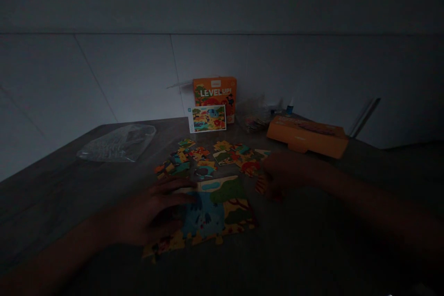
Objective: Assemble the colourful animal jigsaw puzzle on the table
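Two hands: both mine, bare and well apart over a dim grey table point(52, 185).
Left hand point(156, 210): my fingers are spread loosely over the left part of the joined puzzle section point(208, 210), clasping nothing that I can see.
Right hand point(277, 173): I have it at the right edge of the loose pieces point(249, 167), near a striped piece point(261, 185); too dark and blurred to tell whether my fingers are pinched on anything.
Joined puzzle section: flat on the table before me, tabs sticking out along its near edge.
Loose pieces: scattered beyond its far edge, close together.
Feel: I judge the pieces light and stiff, probably card, with smooth faces that may slide; forced tabs could bend or fray.
Where to hold: a single piece I'd pinch by opposite edges, off the tabs; the section wants flat fingers, since a corner lift could part its joins.
Behind: a picture card point(208, 118) stands before an upright orange box point(215, 90).
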`<state>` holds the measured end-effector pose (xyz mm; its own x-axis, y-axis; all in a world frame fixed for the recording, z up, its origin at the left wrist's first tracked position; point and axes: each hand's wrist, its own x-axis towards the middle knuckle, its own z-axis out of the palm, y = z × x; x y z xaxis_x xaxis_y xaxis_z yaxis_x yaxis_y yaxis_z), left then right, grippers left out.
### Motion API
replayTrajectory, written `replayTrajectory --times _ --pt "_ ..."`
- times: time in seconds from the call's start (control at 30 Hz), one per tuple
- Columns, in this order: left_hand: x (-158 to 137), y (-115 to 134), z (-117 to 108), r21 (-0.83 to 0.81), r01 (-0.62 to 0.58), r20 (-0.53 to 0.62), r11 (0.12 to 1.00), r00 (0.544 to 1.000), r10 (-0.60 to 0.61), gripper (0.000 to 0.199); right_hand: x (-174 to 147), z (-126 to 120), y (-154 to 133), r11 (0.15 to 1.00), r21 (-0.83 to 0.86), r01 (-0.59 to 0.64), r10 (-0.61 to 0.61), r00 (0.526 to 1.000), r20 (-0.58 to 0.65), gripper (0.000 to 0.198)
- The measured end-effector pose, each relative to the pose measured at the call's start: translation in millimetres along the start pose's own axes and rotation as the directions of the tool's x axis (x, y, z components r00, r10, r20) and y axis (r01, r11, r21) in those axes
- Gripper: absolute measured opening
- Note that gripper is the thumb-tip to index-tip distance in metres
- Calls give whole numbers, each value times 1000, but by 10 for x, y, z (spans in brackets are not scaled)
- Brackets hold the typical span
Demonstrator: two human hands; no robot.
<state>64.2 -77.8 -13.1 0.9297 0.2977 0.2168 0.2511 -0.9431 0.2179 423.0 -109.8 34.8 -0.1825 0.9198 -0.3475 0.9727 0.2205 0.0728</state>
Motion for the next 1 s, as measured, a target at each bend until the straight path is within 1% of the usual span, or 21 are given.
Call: replayTrajectory --times 0.1,0.2,0.27,0.3,0.33,0.37,0.43,0.47,0.5,0.53,0.6,0.67,0.8,0.9,0.97,1.0 --pt "30 30 -26 -4 -23 -18 1000 1000 23 50 54 55 34 999 31 24 -22 997 -74 25" --pt "49 50 -49 15 -17 3 1000 1000 17 52 152 84 93 996 73 50 -37 984 -175 28" --pt "49 54 -54 24 -12 8 1000 1000 12 52 241 91 135 995 93 33 -9 969 -248 32" --pt "47 54 -53 24 -11 5 1000 1000 11 52 292 99 153 994 112 18 18 950 -313 34" --pt "44 54 -51 22 -13 -2 1000 1000 13 52 348 114 169 989 148 -9 67 918 -390 35" --pt "41 53 -48 18 -15 -9 1000 1000 15 52 410 139 182 981 195 -20 114 867 -485 34" --pt "37 51 -40 9 -23 -20 1000 1000 23 51 543 221 196 969 246 10 164 718 -677 33" --pt "37 50 -36 7 -24 -19 1000 1000 24 51 612 273 198 971 234 42 147 665 -732 38" --pt "38 49 -33 8 -22 -16 1000 1000 23 50 679 327 198 972 226 68 125 666 -736 47" --pt "40 48 -31 10 -20 -11 1000 1000 20 50 742 379 197 970 225 89 105 682 -723 52" --pt "47 46 -31 11 -17 0 1000 1000 17 51 842 458 195 963 244 117 86 722 -687 48" --pt "55 46 -34 9 -15 10 1000 1000 15 50 901 492 198 952 277 128 93 745 -661 44" --pt "57 60 -44 15 7 43 1000 999 -8 49 920 472 218 925 359 124 145 757 -637 42" --pt "46 64 -42 33 6 67 999 998 -9 49 924 456 243 893 434 120 196 763 -615 45" --pt "34 29 -31 90 16 38 996 999 -19 47 946 460 266 867 484 117 231 767 -599 48" --pt "25 -8 -21 135 45 -7 990 999 -45 46 961 465 278 853 508 116 246 770 -589 50"
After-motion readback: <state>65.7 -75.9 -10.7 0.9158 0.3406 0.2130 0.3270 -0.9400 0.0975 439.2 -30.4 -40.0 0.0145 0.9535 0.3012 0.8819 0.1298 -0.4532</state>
